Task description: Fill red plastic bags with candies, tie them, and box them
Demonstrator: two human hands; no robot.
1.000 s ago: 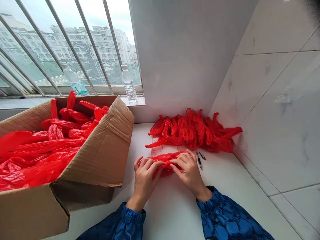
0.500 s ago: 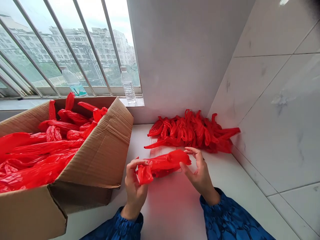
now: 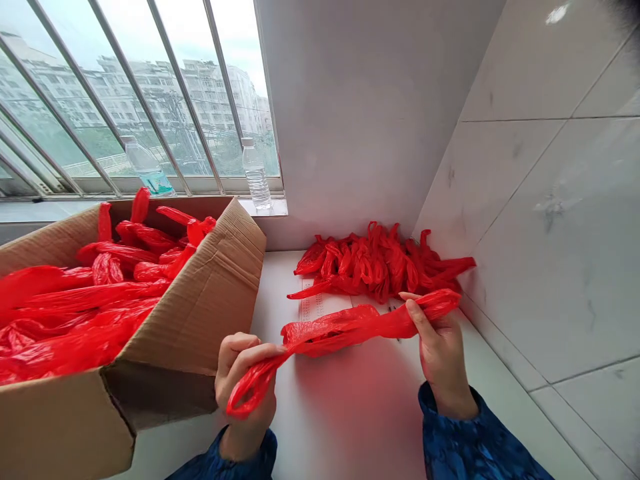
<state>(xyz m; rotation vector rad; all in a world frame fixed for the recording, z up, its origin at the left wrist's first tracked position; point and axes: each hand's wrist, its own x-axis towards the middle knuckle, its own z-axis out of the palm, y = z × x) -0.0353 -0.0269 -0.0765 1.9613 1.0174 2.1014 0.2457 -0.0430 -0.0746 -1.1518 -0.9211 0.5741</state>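
A red plastic bag (image 3: 345, 328) is stretched into a long strip above the white tabletop (image 3: 345, 413). My left hand (image 3: 247, 380) is closed on its left end, where a looped handle hangs below the fingers. My right hand (image 3: 440, 357) pinches the bag near its other end, and a short tail sticks out past the fingers. Behind it lies a heap of red plastic bags (image 3: 380, 263), bunched against the wall. Part of a printed paper sheet (image 3: 320, 305) shows between the heap and the held bag.
At the left stands an open cardboard box (image 3: 200, 307) full of folded red bags (image 3: 100, 293). Two plastic bottles, one with a blue label (image 3: 155, 180) and one clear (image 3: 257, 177), stand on the sill by the barred window. A tiled wall (image 3: 560, 267) borders the table on the right.
My hands have moved apart, the left one down and left, the right one to the right. Between them the bunched bag is now drawn out long, with its handle loop showing.
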